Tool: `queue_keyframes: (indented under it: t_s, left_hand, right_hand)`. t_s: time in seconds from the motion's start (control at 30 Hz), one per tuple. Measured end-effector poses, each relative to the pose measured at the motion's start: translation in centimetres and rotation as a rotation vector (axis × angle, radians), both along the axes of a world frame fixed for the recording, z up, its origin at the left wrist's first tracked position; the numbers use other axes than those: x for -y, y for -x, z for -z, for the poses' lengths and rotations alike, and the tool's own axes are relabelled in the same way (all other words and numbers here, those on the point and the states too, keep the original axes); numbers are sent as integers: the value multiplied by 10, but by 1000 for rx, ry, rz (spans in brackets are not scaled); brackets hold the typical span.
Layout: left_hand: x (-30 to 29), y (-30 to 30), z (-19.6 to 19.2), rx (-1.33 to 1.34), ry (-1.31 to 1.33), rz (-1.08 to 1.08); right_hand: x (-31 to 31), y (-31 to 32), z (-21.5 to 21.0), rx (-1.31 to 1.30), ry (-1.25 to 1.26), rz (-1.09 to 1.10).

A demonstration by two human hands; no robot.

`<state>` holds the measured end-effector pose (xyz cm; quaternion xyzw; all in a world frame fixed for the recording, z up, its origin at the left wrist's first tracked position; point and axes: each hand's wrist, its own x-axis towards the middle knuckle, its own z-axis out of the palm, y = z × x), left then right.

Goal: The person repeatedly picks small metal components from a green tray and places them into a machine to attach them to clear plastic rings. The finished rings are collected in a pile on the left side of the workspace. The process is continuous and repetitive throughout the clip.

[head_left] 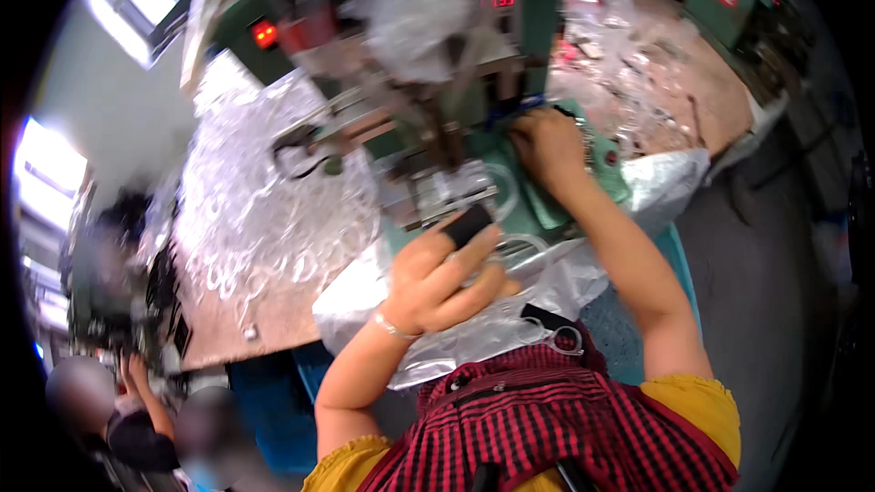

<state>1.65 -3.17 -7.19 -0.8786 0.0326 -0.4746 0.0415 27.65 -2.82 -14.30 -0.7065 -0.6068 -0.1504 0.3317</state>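
Observation:
My left hand [447,281] is curled in front of the machine's metal fixture [447,189], blurred by motion. A black band-like piece [468,225] sits at its forefinger; whether it is worn or held I cannot make out. What the fingers close on is hidden. Beside that hand, pale clear rings [527,244] lie on the green work surface. My right hand [550,148] reaches to the right of the fixture, fingers bent down over the edge of a green tray [597,169] with small parts in it. Its fingertips are mostly hidden.
A large heap of clear plastic rings [273,191] covers the bench on the left. The green machine with red displays [503,0] stands ahead. More clear pieces [629,82] lie on the right bench. Plastic sheeting [437,346] hangs in front; another person [137,428] is at lower left.

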Motion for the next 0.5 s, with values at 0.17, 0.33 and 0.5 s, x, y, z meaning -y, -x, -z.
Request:
queue_keyframes:
  t_s: [0.17, 0.33, 0.5]
  left_hand:
    - [40, 47, 25, -18, 317, -129]
    - [18, 144, 32, 275, 462, -845]
    - [-45, 153, -1, -420, 255, -888]
  right_hand:
    - [42, 15, -6, -31, 66, 1]
    - [105, -15, 2, -1072, -237, 76]
    - [48, -8, 23, -981, -281, 19]
